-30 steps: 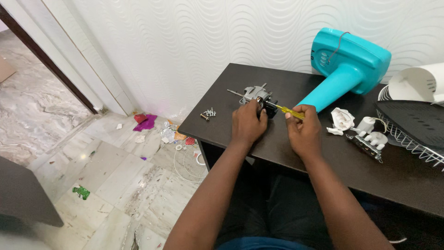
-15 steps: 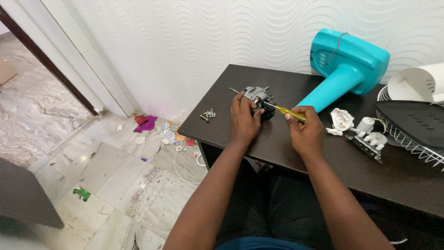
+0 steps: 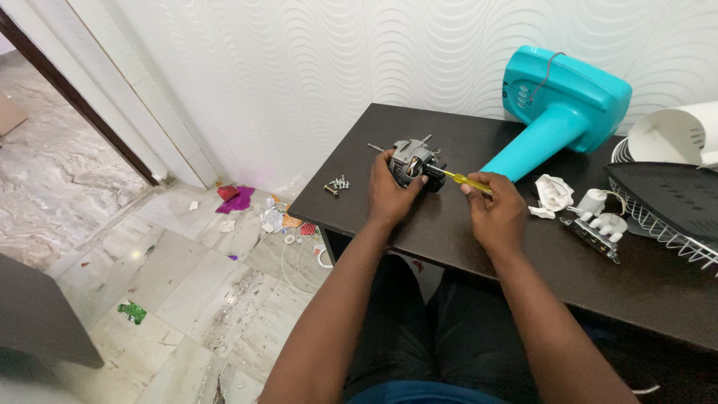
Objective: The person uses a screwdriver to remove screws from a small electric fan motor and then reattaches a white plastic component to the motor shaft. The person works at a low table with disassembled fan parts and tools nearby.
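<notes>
The small grey motor (image 3: 412,161) sits on the dark bench (image 3: 449,224) near its far left edge, gripped by the left hand (image 3: 390,196). The right hand (image 3: 495,213), just beside it, grasps a yellow-handled screwdriver (image 3: 465,179) whose tip meets the motor. Loose screws (image 3: 337,184) lie left; a turquoise fan stand (image 3: 557,112) lies behind.

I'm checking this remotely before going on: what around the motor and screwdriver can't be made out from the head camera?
- Screwdriver tip: hidden behind the motor, so the screw it meets cannot be seen.
- Screwdriver handle: mostly covered by the right hand.
- Motor's near side: covered by the left hand.
- Loose screws: too small to count.
- Wire guard: cut off by the right edge.
</notes>
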